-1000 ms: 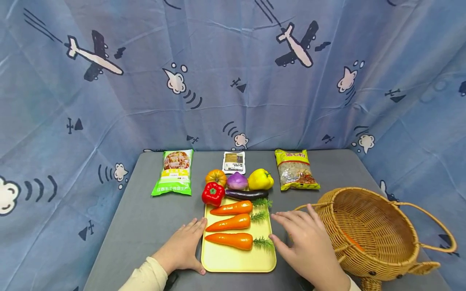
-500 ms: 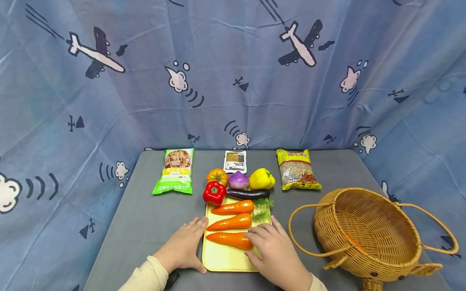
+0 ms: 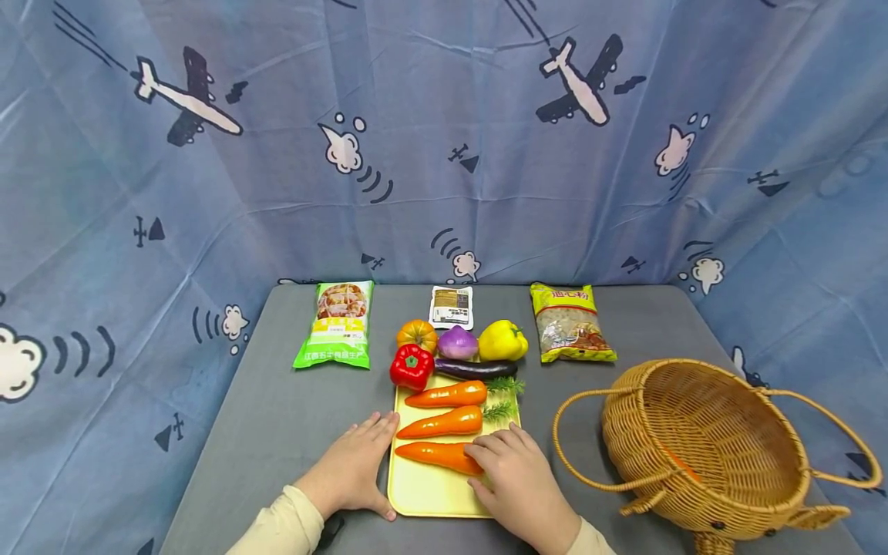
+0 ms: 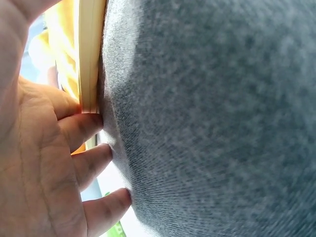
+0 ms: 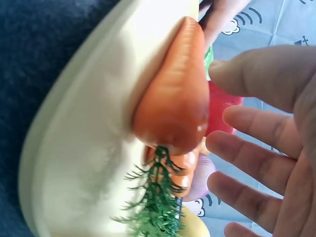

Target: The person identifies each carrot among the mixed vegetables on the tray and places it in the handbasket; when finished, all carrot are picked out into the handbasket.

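Note:
Three orange toy carrots with green tops lie side by side on a pale yellow tray [image 3: 430, 501]. My left hand [image 3: 355, 464] rests at the tray's left edge, fingers extended; in the left wrist view its fingertips touch the grey cloth beside the tray's side. Over the thick end of the nearest carrot [image 3: 435, 455] hovers my right hand [image 3: 516, 482], hiding its leafy top in the head view. The right wrist view shows that carrot [image 5: 175, 98] whole, with the thumb and spread fingers [image 5: 252, 158] around its upper side, not closed on it.
Beyond the carrots sit an eggplant [image 3: 475, 369], red pepper [image 3: 412, 367], orange pumpkin [image 3: 417, 336], purple vegetable [image 3: 459, 343] and yellow pepper [image 3: 502, 341]. Food bags [image 3: 338, 324] [image 3: 572, 322] and a small packet [image 3: 451, 307] lie behind. A wicker basket [image 3: 624, 432] holding something orange stands right.
My right hand has moved left from the tray's right edge to over the nearest carrot. The left hand stays at the tray's left edge. The head view has shifted slightly.

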Action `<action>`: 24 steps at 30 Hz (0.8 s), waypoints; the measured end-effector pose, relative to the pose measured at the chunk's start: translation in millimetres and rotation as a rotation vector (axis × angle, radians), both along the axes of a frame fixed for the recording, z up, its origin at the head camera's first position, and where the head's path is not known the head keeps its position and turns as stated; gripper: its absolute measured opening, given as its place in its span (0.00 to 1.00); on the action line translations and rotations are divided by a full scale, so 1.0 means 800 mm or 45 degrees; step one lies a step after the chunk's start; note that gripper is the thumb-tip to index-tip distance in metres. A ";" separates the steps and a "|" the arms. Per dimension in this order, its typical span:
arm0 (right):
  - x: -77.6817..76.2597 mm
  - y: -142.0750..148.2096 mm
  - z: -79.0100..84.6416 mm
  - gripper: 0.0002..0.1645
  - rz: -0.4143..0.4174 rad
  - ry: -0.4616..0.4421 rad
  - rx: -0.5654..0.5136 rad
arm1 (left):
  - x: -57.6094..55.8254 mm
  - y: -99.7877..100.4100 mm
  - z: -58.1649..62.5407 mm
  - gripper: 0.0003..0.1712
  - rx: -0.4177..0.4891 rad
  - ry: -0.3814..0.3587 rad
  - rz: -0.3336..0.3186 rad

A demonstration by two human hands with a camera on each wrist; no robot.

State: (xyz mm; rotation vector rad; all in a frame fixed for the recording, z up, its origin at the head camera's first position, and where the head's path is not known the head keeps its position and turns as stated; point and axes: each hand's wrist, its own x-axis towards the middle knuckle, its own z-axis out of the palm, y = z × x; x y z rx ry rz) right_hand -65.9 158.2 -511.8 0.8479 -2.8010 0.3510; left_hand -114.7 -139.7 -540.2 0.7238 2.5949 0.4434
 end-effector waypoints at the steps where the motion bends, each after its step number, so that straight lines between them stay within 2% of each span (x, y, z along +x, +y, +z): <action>1: 0.000 0.000 -0.002 0.24 -0.003 -0.006 0.006 | 0.000 0.000 0.000 0.84 -0.001 0.000 -0.001; 13: -0.003 -0.004 -0.021 0.25 -0.028 -0.046 0.021 | 0.000 0.000 0.003 0.84 -0.006 0.010 -0.009; 24: -0.002 -0.001 -0.027 0.27 -0.031 -0.041 0.021 | 0.000 0.001 0.002 0.84 -0.021 0.001 -0.001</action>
